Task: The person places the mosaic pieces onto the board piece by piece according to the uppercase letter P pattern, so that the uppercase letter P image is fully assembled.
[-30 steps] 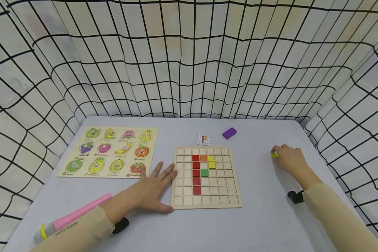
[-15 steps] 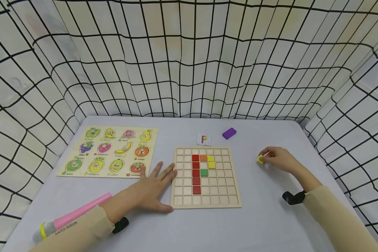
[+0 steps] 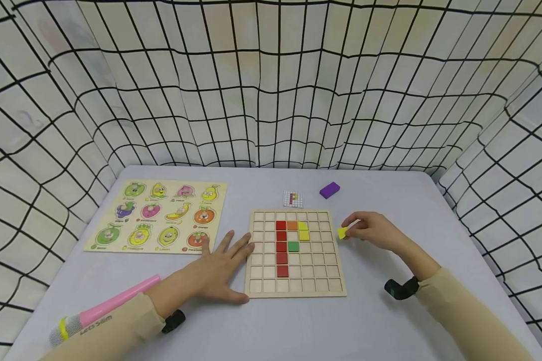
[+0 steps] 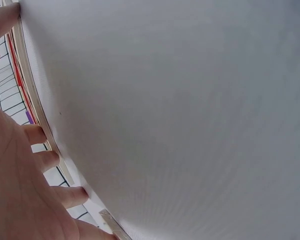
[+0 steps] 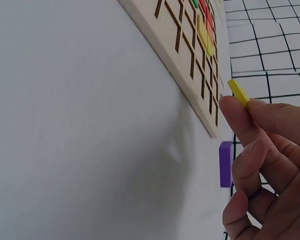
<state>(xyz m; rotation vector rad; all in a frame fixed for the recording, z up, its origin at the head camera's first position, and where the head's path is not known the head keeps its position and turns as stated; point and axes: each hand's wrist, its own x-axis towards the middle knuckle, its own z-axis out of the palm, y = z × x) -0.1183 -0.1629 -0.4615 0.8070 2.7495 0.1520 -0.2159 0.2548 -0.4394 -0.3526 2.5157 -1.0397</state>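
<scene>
A yellow tile is pinched between the thumb and index finger of my right hand, just off the right edge of the wooden grid board. The right wrist view shows this thin yellow tile held above the table. My left hand lies with spread, straight fingers at the board's left edge. In the board's cells sit a column of several red tiles, an orange tile, two yellow tiles and a green tile.
Behind the board lie a small printed pattern card and a purple block. A fruit puzzle board is at the left, close to my left fingers. A pink toy microphone lies by my left forearm. Netting with white cloth surrounds the table.
My right hand has moved left across the table with the yellow tile, from the right side to beside the grid board. The left hand has stayed in place.
</scene>
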